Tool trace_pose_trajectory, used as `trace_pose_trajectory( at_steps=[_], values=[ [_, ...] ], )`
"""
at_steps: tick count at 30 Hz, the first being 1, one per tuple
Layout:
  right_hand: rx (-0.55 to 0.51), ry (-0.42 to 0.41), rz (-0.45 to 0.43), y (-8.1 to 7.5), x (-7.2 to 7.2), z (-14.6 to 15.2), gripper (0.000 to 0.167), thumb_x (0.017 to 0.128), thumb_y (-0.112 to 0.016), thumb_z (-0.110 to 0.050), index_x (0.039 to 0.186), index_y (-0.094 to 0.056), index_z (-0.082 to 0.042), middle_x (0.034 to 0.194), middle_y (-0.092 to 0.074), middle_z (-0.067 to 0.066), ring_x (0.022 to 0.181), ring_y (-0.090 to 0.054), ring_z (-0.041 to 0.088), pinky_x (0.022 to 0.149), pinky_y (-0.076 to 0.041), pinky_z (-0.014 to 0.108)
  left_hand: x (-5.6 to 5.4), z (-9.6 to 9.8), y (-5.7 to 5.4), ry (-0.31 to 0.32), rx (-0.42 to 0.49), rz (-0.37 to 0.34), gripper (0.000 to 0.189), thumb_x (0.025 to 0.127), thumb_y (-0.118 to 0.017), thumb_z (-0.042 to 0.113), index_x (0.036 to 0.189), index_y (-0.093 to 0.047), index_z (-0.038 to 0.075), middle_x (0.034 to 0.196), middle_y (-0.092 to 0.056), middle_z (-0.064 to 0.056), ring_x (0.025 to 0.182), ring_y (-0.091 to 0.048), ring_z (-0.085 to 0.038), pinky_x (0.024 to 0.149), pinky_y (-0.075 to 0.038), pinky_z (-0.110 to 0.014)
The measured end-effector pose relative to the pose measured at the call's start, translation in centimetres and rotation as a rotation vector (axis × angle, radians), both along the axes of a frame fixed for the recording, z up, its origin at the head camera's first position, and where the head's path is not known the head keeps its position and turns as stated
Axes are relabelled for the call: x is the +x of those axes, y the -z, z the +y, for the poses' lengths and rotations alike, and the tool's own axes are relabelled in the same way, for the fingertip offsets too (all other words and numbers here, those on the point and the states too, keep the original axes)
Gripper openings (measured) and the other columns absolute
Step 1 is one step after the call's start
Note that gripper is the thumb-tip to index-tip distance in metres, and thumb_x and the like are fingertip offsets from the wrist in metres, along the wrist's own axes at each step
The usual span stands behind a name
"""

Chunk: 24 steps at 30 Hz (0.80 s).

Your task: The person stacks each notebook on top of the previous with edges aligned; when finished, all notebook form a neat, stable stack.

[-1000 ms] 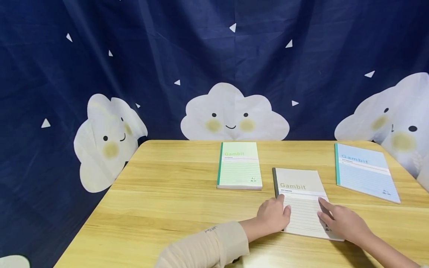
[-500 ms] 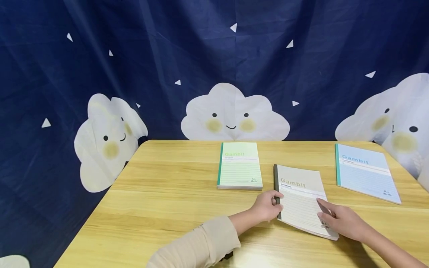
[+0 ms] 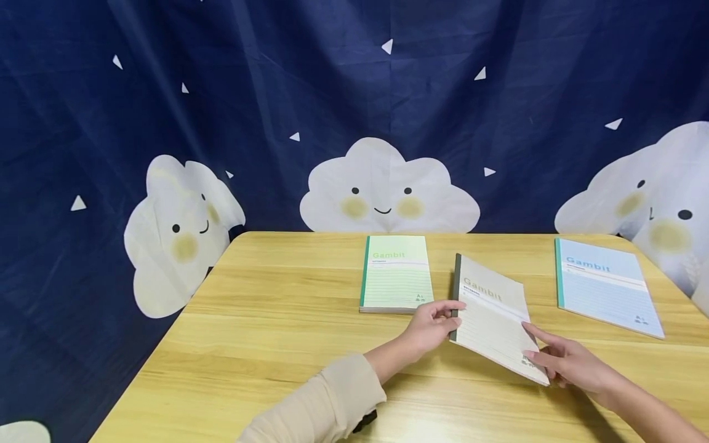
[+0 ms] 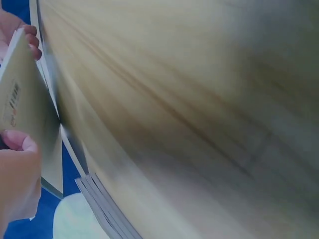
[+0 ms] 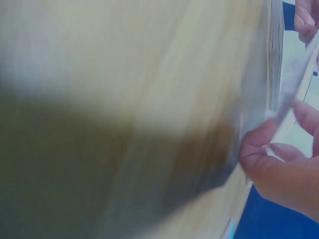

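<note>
Both hands grip a thin notebook with a grey-white cover (image 3: 493, 314), a dark spine and the word Gambit on it. My left hand (image 3: 429, 326) pinches the spine edge on the left. Along the lower right edge, my right hand (image 3: 570, 366) pinches the cover between thumb and fingers. The notebook is tilted, its spine side raised above the table. In the left wrist view its back cover (image 4: 35, 114) shows a barcode, and the left hand (image 4: 20, 174) holds its edge. The right wrist view shows the right hand (image 5: 284, 159) at the notebook's thin edge.
A green notebook (image 3: 396, 277), apparently a small stack, lies to the left at the back of the wooden table (image 3: 266, 332). A blue notebook (image 3: 609, 286) lies at the right. A dark blue curtain (image 3: 332, 80) with clouds hangs behind the table.
The left hand has taken hold of the grey-white notebook's spine edge and raised it, tilting the notebook up off the table. The right hand has stayed at the right edge; the other notebooks are unmoved.
</note>
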State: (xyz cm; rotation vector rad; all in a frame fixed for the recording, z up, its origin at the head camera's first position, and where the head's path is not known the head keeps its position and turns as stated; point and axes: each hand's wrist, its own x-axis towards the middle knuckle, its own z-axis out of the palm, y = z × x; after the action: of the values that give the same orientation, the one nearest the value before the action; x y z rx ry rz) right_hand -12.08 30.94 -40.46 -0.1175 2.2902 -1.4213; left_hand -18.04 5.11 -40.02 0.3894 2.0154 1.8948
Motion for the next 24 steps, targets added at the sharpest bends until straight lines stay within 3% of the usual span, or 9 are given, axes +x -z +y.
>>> trace_pose_trajectory(
  at_steps=[3,5,8,18,24],
  values=[
    [-0.033,0.061,0.067,0.2,0.0,-0.6,0.059,0.096,-0.05,-0.023,0.143,-0.017,-0.041,0.07,-0.043,-0.005,0.058,-0.043,0.007,0.055,-0.043,0.025,-0.4,-0.8,-0.1,0.013,0.002,0.011,0.03,0.087,-0.057,0.001,0.116,-0.063,0.005,0.087,-0.047,0.006,0.055,-0.03,-0.003,0.052,-0.031,-0.013],
    [-0.022,0.111,0.126,0.1,0.0,-1.2,0.064,0.095,-0.052,-0.021,0.149,-0.018,-0.024,0.072,-0.042,-0.005,0.058,-0.044,0.008,0.057,-0.045,0.026,-0.6,-1.4,-0.2,0.019,-0.009,0.019,0.03,0.088,-0.057,0.002,0.117,-0.063,0.006,0.089,-0.048,0.005,0.054,-0.029,-0.003,0.053,-0.031,-0.013],
    [0.002,0.16,0.208,-0.1,-0.2,-2.1,0.064,0.093,-0.055,-0.019,0.144,-0.023,0.002,0.074,-0.041,-0.004,0.059,-0.045,0.01,0.058,-0.045,0.026,-0.9,-2.2,-0.3,0.025,-0.028,0.035,0.031,0.088,-0.057,0.003,0.118,-0.062,0.007,0.089,-0.049,0.005,0.053,-0.028,-0.004,0.053,-0.031,-0.014],
    [0.066,0.214,0.41,-1.9,-1.5,-4.6,0.059,0.089,-0.061,-0.017,0.138,-0.036,0.005,0.076,-0.043,-0.006,0.061,-0.038,0.004,0.05,-0.037,0.023,-1.7,-4.8,-1.1,0.02,-0.05,0.103,0.039,0.088,-0.056,0.001,0.126,-0.058,0.008,0.089,-0.049,0.003,0.052,-0.029,-0.005,0.048,-0.029,-0.015],
    [0.061,0.211,0.412,-3.2,-2.8,-6.0,0.059,0.089,-0.062,-0.02,0.139,-0.039,0.001,0.077,-0.042,-0.005,0.062,-0.038,0.005,0.05,-0.034,0.024,-2.2,-6.3,-1.5,0.002,-0.055,0.134,0.044,0.088,-0.054,0.0,0.132,-0.053,0.008,0.089,-0.045,0.001,0.056,-0.031,-0.005,0.049,-0.029,-0.014]
  ],
)
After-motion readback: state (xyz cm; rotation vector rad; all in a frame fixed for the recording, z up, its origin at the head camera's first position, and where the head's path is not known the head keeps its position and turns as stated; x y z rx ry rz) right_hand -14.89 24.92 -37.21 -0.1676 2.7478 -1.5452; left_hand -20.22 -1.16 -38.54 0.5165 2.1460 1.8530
